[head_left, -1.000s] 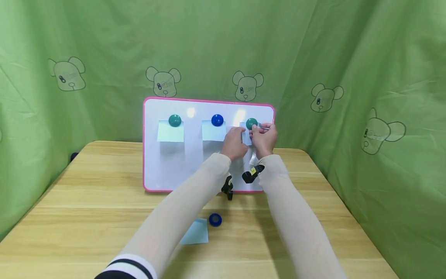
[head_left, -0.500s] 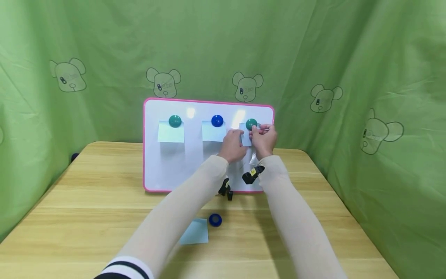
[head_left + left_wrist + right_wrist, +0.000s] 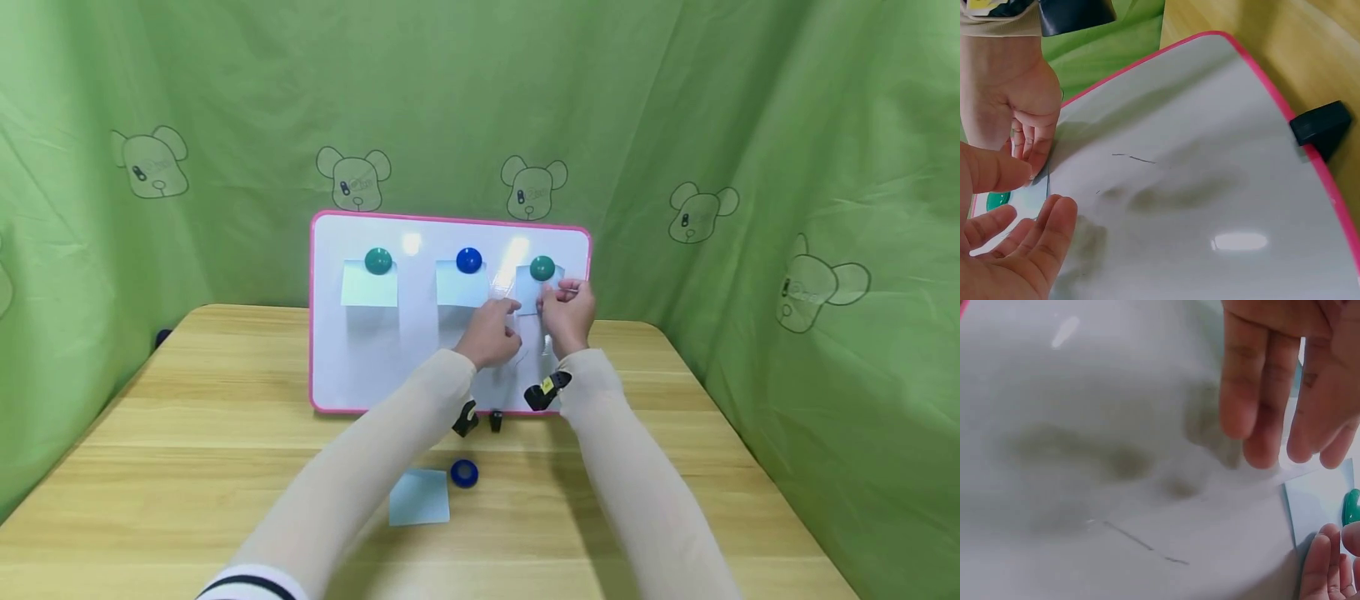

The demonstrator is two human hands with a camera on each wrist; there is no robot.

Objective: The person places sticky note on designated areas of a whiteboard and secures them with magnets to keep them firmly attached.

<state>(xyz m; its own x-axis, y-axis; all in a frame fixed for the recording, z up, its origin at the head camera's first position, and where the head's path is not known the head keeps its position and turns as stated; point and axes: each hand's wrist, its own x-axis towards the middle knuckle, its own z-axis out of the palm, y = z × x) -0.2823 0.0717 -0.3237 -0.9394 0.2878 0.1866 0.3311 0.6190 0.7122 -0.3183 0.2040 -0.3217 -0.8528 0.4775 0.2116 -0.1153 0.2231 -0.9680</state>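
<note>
A pale blue paper note is held at its top by a round green magnet on the right side of a pink-edged whiteboard. My right hand is at the note's lower right, thumb over the paper just below the magnet and fingers by its edge. In the right wrist view its fingertips are fairly straight, touching the note's border. Left of the note, my left hand stands off the board, thumb and fingers spread apart with nothing between them, as the left wrist view shows.
Two more notes hang leftward, one under a green magnet, one under a blue magnet. On the wooden table lie another note and an upturned blue magnet. A black foot grips the board's lower edge.
My left hand has drawn back down and left from the note. My right hand has slid slightly down, off the green magnet. The note and magnet stay on the board.
</note>
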